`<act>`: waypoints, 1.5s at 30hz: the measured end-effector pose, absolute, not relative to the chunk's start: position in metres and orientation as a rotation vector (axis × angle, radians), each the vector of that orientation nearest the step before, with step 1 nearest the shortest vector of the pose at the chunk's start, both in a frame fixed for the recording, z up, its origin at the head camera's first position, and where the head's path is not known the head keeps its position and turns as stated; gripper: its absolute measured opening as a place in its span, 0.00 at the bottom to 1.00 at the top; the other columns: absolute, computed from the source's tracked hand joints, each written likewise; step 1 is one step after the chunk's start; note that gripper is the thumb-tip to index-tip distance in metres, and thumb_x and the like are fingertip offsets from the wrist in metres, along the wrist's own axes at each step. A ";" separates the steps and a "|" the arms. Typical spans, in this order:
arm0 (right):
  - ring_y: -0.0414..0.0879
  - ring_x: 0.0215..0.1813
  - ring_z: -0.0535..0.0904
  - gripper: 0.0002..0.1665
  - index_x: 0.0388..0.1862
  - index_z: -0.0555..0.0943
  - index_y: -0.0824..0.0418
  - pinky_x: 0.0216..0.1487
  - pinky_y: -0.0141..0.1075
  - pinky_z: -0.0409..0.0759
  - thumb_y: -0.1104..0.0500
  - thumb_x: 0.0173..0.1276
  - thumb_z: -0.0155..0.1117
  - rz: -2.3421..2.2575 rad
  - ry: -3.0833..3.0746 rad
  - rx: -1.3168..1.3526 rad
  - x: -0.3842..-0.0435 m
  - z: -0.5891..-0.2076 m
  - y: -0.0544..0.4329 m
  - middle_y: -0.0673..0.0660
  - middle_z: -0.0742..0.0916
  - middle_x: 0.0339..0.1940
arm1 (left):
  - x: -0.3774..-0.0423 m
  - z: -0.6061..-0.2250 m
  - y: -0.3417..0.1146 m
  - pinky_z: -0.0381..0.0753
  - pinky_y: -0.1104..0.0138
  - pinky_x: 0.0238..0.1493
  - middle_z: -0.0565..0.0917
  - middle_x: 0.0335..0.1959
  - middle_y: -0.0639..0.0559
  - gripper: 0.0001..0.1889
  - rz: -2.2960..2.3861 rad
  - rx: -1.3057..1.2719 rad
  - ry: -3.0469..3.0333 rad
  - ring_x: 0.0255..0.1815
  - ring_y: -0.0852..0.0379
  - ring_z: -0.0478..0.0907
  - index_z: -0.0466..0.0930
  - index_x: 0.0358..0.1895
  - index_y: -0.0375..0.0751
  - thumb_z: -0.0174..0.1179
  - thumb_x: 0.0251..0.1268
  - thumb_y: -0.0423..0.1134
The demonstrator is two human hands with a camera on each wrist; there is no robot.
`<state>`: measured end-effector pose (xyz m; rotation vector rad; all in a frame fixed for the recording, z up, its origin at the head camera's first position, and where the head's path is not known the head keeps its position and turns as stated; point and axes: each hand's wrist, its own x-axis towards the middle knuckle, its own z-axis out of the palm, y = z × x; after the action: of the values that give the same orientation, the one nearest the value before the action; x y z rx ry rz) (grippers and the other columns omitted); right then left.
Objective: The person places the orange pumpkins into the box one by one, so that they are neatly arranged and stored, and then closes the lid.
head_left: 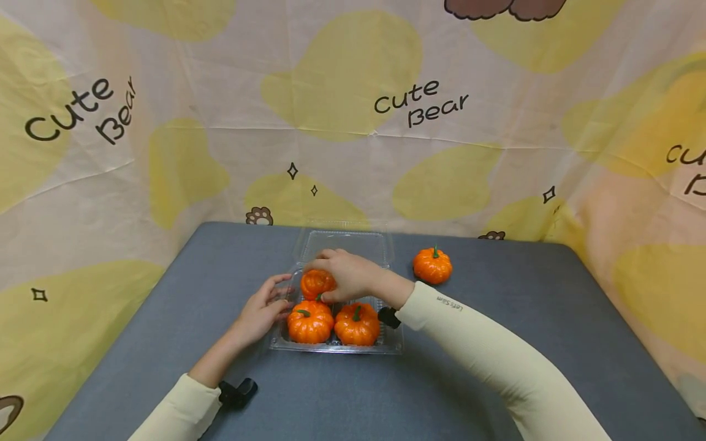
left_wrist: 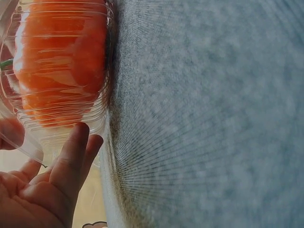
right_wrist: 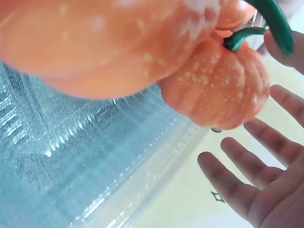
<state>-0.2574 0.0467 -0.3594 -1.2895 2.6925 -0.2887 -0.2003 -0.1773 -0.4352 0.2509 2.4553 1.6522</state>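
Observation:
Two orange toy pumpkins with green stems, a left one [head_left: 310, 322] and a right one [head_left: 357, 324], sit in the front of a clear plastic clamshell box [head_left: 336, 348]. A third pumpkin [head_left: 318, 284] lies behind them at the back left, its stem [right_wrist: 244, 35] leaning toward the thumb. Around this third pumpkin is my right hand [head_left: 353, 277], its thumb near the stem and its spread fingers along the far side; several fingertips [right_wrist: 205, 159] show just off its surface. Loosely extended, my left hand [head_left: 261, 312] rests fingertips [left_wrist: 80, 130] against the box's left wall.
A fourth pumpkin [head_left: 432, 266] stands on the grey table [head_left: 496, 294] to the right of the box, beyond the right wrist. The box's transparent lid [head_left: 347, 245] is folded back toward the patterned cloth backdrop [head_left: 342, 171].

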 end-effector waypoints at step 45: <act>0.59 0.66 0.71 0.36 0.70 0.68 0.47 0.61 0.57 0.73 0.45 0.63 0.65 -0.763 2.978 -0.713 -0.264 -0.317 0.188 0.55 0.72 0.70 | -0.199 -0.435 -0.176 0.83 0.56 0.51 0.71 0.66 0.32 0.27 1.631 0.206 2.482 0.55 0.42 0.79 0.58 0.71 0.44 0.46 0.70 0.31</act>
<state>-0.2638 0.1884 -0.3174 -0.7127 2.9776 -0.7634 -0.1992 -0.1764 -0.4347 0.2063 2.4820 1.6308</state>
